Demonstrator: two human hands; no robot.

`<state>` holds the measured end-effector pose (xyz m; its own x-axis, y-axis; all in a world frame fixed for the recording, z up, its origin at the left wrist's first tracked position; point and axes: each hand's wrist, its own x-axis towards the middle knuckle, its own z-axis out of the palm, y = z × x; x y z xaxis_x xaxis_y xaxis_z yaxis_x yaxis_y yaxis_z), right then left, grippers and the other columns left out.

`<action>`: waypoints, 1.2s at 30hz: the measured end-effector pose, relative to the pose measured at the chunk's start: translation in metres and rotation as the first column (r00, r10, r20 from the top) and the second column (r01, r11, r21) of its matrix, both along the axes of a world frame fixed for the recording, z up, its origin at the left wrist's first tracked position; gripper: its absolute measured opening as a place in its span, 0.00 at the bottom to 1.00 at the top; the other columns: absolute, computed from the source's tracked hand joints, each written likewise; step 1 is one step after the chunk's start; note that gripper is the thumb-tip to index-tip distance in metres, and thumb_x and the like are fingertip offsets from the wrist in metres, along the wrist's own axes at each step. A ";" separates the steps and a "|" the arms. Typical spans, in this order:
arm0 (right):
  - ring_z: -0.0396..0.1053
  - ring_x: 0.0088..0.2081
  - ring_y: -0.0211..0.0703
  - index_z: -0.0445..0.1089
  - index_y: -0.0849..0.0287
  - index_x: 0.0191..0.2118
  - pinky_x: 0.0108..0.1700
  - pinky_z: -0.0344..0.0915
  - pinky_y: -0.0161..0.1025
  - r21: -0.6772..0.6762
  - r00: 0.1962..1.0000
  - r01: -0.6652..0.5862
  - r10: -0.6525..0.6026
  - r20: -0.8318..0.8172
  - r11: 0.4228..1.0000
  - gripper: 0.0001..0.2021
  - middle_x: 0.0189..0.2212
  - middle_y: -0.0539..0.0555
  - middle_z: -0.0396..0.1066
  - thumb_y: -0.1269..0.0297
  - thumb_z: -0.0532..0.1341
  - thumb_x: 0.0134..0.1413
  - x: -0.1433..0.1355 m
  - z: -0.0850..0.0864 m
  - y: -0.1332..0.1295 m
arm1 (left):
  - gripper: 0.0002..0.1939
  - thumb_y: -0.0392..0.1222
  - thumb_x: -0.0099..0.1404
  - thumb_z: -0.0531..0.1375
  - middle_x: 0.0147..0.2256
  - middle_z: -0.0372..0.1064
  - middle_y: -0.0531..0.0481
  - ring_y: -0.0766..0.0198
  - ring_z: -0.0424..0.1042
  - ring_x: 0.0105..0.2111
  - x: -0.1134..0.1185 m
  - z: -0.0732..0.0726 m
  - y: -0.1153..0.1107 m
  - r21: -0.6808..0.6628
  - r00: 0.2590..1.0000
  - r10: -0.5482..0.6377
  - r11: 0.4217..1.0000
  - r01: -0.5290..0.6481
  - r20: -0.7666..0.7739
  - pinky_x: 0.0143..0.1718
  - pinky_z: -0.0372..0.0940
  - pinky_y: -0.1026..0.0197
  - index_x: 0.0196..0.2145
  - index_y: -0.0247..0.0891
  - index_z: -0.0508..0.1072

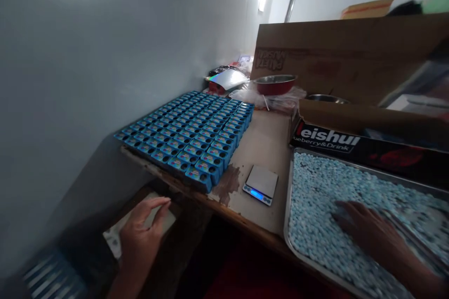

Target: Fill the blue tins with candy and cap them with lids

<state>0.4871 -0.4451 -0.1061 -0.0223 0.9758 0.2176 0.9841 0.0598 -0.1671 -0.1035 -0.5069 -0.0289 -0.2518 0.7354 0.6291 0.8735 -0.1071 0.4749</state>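
Observation:
My left hand (142, 231) is raised in front of the table edge, thumb and index finger curled into a pinch, with nothing visible between the tips. Behind it, lower down, is a pale box-like surface (117, 236). My right hand (368, 231) reaches into a metal tray (288, 210) spread with small light-blue and white pellets (315, 196). Its fingers are low against the pellets and smeared by motion, so their grip is unclear. A small digital scale (262, 181) with a lit blue display lies left of the tray. Rows of small blue boxes with round dark holes (196, 145) cover the table's left part.
Behind the tray stands a black printed carton (326, 139). Farther back are a red bowl (275, 86), plastic wrap and a large cardboard sheet (315, 51). A grey wall (87, 70) borders the left. Blue striped items (52, 275) lie low at left.

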 end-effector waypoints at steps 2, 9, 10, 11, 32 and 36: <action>0.76 0.46 0.63 0.76 0.36 0.49 0.45 0.67 0.59 -0.097 0.997 0.012 -0.004 0.081 0.995 0.18 0.51 0.66 0.75 0.45 0.55 0.60 -0.004 0.008 0.001 | 0.06 0.37 0.68 0.61 0.41 0.78 0.50 0.56 0.77 0.45 0.022 -0.007 -0.001 0.087 0.983 -0.152 0.983 0.161 -0.102 0.60 0.67 0.43 0.41 0.45 0.77; 0.71 0.51 0.63 0.75 0.53 0.51 0.53 0.66 0.57 0.091 0.997 -0.062 0.057 0.058 0.994 0.21 0.51 0.65 0.74 0.47 0.55 0.63 -0.067 0.056 0.001 | 0.25 0.30 0.71 0.51 0.63 0.64 0.43 0.59 0.61 0.66 0.113 -0.027 0.080 -0.210 0.594 -0.804 0.587 0.782 -0.036 0.67 0.61 0.51 0.63 0.42 0.65; 0.70 0.51 0.59 0.74 0.53 0.52 0.54 0.66 0.54 0.118 0.997 -0.083 0.082 0.011 0.990 0.19 0.50 0.63 0.74 0.49 0.54 0.65 -0.086 0.064 -0.001 | 0.25 0.29 0.71 0.50 0.64 0.63 0.41 0.58 0.61 0.66 0.121 -0.036 0.099 -0.239 0.604 -0.796 0.583 0.777 0.021 0.68 0.59 0.49 0.63 0.39 0.65; 0.70 0.50 0.56 0.75 0.53 0.50 0.53 0.67 0.50 0.144 0.996 -0.080 0.086 -0.039 0.986 0.17 0.48 0.61 0.75 0.52 0.54 0.67 -0.107 0.071 -0.003 | 0.26 0.29 0.69 0.50 0.64 0.62 0.39 0.56 0.61 0.66 0.126 -0.046 0.118 -0.248 0.653 -0.753 0.621 0.744 0.075 0.68 0.59 0.48 0.63 0.37 0.64; 0.63 0.44 0.51 0.68 0.49 0.59 0.45 0.52 0.46 -0.258 0.900 -0.342 0.394 0.186 0.903 0.16 0.42 0.56 0.68 0.62 0.55 0.69 -0.273 0.063 0.032 | 0.30 0.28 0.67 0.50 0.64 0.58 0.37 0.53 0.57 0.67 0.129 -0.104 0.167 -0.179 0.700 -0.654 0.681 0.710 0.288 0.69 0.55 0.45 0.67 0.36 0.58; 0.64 0.44 0.50 0.71 0.49 0.56 0.45 0.51 0.46 -0.282 0.894 -0.346 0.406 0.191 0.895 0.14 0.42 0.55 0.69 0.65 0.54 0.69 -0.275 0.066 0.038 | 0.31 0.28 0.67 0.49 0.65 0.57 0.37 0.53 0.56 0.67 0.130 -0.105 0.166 -0.178 0.695 -0.653 0.677 0.714 0.300 0.69 0.54 0.44 0.67 0.37 0.57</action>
<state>0.2120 -0.4070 -0.0403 -0.4198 0.9046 -0.0744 0.9066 0.4219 0.0137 0.0262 -0.3405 -0.1340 0.2952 0.8755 0.3826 0.4894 -0.4824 0.7264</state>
